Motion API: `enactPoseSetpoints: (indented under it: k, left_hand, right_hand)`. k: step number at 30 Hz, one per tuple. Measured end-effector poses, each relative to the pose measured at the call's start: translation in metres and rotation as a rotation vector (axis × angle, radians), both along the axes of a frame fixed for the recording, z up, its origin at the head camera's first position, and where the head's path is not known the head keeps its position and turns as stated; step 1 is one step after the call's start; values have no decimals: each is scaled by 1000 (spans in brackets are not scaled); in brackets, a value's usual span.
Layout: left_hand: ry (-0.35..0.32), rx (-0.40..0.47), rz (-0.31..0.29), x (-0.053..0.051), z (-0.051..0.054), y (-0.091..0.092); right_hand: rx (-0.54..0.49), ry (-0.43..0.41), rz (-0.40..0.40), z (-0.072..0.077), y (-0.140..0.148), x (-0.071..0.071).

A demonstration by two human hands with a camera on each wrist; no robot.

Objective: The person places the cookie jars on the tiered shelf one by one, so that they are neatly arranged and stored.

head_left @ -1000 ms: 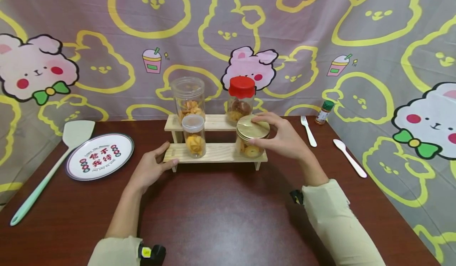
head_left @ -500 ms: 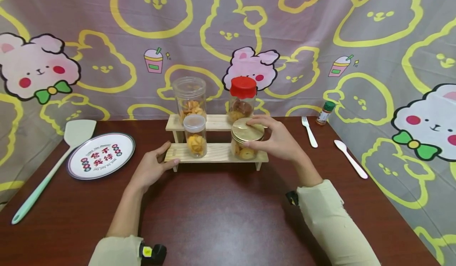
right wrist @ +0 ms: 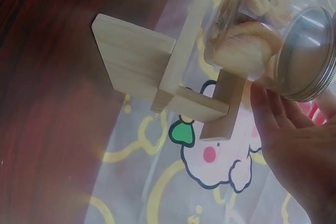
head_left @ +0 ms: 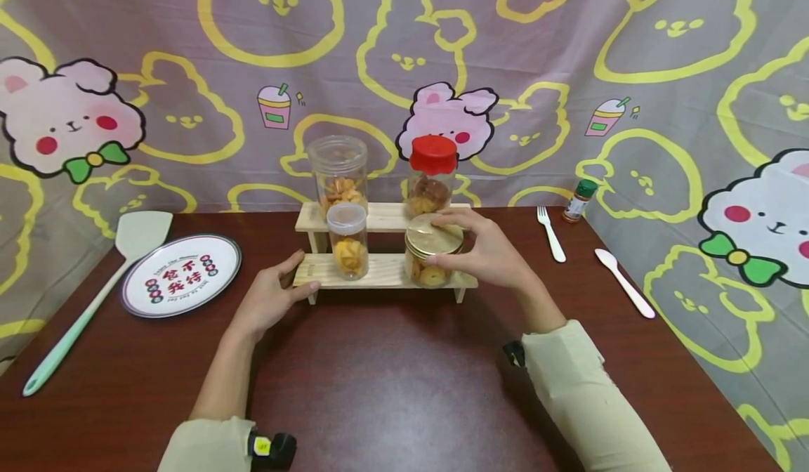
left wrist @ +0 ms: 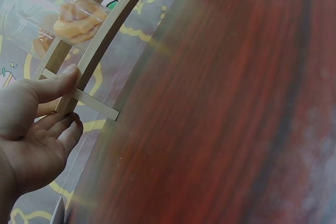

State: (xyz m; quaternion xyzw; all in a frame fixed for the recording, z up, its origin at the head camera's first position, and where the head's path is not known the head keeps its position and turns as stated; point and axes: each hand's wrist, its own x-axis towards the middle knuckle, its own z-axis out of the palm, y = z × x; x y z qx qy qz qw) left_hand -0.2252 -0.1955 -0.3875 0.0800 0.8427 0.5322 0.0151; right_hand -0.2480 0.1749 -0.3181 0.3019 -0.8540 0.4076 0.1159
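A two-step wooden rack point(head_left: 384, 272) stands at the middle of the table and bears several jars. My left hand point(head_left: 270, 298) grips the left end of its lower step; in the left wrist view the thumb lies above the board point(left wrist: 100, 45) and the fingers below. My right hand point(head_left: 489, 251) holds a clear cookie jar point(head_left: 430, 274) by its gold lid point(head_left: 434, 234), thumb in front. That jar is upright over the right part of the lower step, close to its front edge. A smaller clear-lidded jar point(head_left: 350, 244) with yellow cookies stands on the same step, further left.
On the upper step are a tall clear jar point(head_left: 339, 173) and a red-lidded jar point(head_left: 432, 173). A plate point(head_left: 180, 275) and a spatula point(head_left: 85, 317) lie left. At the right are a white fork point(head_left: 552, 235), a white spoon point(head_left: 624, 282) and a green-capped spice bottle point(head_left: 579, 201).
My right hand has moved the gold-lidded jar left along the lower step and slightly toward the front edge. My left hand keeps its grip on the rack, which stays in place.
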Motion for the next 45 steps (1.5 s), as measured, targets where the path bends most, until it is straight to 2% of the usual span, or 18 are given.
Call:
enactPoseSetpoints:
  k: [22,45]
  left_hand:
    - [7,4,2,0,0,1]
    - [6,-8,6,1,0,1]
  right_hand:
    - [-39,-17,34,-4,-3,0]
    - [-26,-31,-2,-10,-4,-2]
